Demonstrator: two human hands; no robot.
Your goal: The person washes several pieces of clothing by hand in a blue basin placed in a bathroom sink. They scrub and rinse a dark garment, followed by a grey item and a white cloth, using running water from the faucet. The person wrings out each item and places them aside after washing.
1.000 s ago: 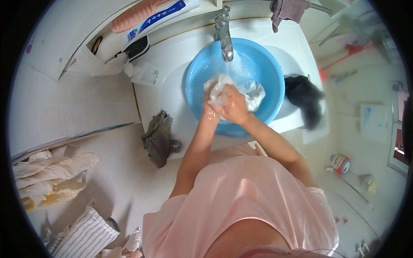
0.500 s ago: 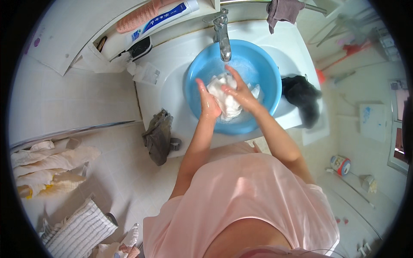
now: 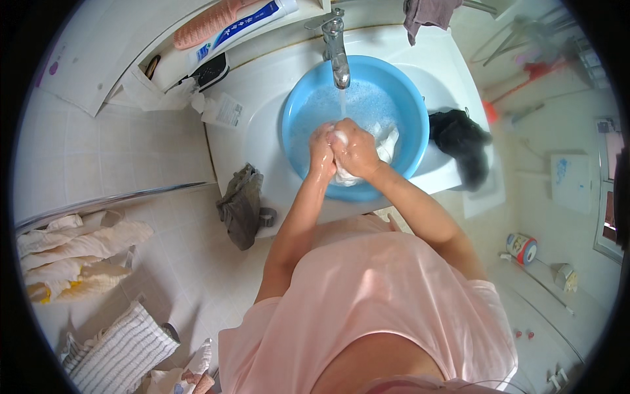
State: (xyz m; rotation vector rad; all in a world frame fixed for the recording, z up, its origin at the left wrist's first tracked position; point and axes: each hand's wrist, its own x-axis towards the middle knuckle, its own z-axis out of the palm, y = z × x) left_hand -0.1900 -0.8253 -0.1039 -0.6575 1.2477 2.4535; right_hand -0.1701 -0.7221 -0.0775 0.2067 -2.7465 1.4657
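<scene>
striped towel (image 3: pixel 123 351), lower left | blue-white tube (image 3: pixel 246 29) | mauve cloth (image 3: pixel 428 18), top

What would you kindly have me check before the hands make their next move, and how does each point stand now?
1. Grip on the white cloth: ok; the left hand and right hand are both closed on it.
2. Faucet running into the blue basin: ok; a stream falls inside the rim.
3. Black cloth outside the basin: ok; it lies to the right.
4. Gray-brown cloth wholly on the sink: not ok; it hangs past the front edge.
5. White cloth free of soap: cannot tell; the hands cover part of it.
</scene>
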